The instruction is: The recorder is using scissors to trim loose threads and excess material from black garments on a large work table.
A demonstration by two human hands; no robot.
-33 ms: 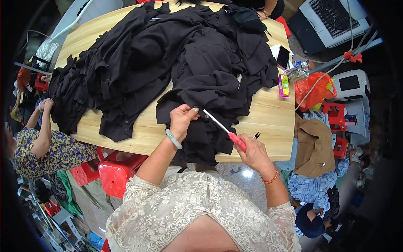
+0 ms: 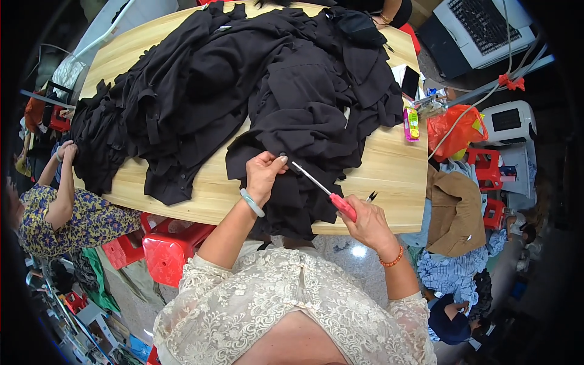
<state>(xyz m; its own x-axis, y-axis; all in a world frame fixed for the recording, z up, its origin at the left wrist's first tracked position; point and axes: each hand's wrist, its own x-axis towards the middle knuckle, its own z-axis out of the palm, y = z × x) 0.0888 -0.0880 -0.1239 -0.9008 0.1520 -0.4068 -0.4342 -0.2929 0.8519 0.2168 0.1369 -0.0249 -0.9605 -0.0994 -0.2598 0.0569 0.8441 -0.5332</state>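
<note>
My left hand (image 2: pixel 263 173), with a pale green bangle at the wrist, pinches the edge of a black garment (image 2: pixel 298 131) near a dark round button (image 2: pixel 283 156). In my right hand (image 2: pixel 369 224) is a red-handled tool (image 2: pixel 344 207) with a long, slim silver shaft. Its tip lies over the black cloth, just right of my left fingertips; whether it touches the cloth I cannot tell. A small black forked tip (image 2: pixel 371 196) also sticks out beside my right fingers, the rest of it hidden. An orange bead bracelet circles that wrist.
More black garments (image 2: pixel 201 79) cover much of the wooden table (image 2: pixel 401 182). A phone (image 2: pixel 410 82) and a pink packet (image 2: pixel 411 125) lie at its right edge. At left, another person's hands (image 2: pixel 66 151) hold black cloth. Red stools (image 2: pixel 170 255) stand below; a brown garment (image 2: pixel 455 210) lies right.
The silver tip has shifted slightly left, toward my left fingertips, and its shaft looks narrower. My left hand and the garments look unmoved.
</note>
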